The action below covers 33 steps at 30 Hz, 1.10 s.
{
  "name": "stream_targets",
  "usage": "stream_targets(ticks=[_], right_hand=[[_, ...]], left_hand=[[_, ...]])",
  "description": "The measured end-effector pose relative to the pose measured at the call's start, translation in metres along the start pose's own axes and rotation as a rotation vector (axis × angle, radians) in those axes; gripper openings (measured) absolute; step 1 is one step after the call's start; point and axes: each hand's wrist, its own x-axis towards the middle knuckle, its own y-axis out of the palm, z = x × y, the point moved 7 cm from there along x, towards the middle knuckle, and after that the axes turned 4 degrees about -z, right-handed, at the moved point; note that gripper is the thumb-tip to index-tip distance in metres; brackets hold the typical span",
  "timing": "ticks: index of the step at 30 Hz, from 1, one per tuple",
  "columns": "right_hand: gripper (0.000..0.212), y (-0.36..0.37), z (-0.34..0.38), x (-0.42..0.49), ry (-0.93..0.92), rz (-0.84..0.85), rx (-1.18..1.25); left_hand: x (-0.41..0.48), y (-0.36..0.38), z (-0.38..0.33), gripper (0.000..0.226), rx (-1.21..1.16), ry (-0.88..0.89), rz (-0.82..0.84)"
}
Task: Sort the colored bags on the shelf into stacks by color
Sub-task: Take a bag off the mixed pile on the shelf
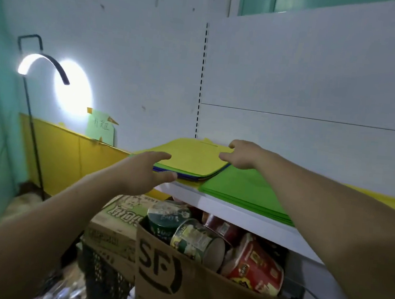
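Head view: flat yellow bag between open left hand and open right hand.

We take this for a small shop's stockroom.
We see a white shelf on a slotted upright, a cardboard box crammed with noodle cups and cans, a carton on a crate, and a handwritten sign.

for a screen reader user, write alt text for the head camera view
Two hands reach a shelf of flat bags: the left hand at the near corner and the right hand on the right edge of a mixed stack topped by a yellow bag, beside a green stack. A cardboard box of cans sits below.
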Motion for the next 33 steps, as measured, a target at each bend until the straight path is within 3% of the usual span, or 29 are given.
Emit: stream_targets(ticks=[16, 22, 28, 33], right_hand=[[0.07, 0.048, -0.018, 0.13, 0.273, 0.105, -0.109], [0.07, 0.056, -0.017, 0.134, 0.43, 0.077, -0.145], [0.054, 0.061, -0.015, 0.133, 0.528, -0.016, -0.134], [0.073, 0.062, -0.019, 0.13, 0.652, -0.13, 0.02]], left_hand=[[0.171, 0.015, 0.102, 0.06, 0.035, 0.022, 0.106], [0.213, 0.035, 0.127, 0.056, 0.102, 0.103, 0.257], [0.231, 0.051, 0.135, 0.066, 0.142, 0.204, 0.368], [0.231, 0.061, 0.138, 0.071, 0.155, 0.241, 0.391]])
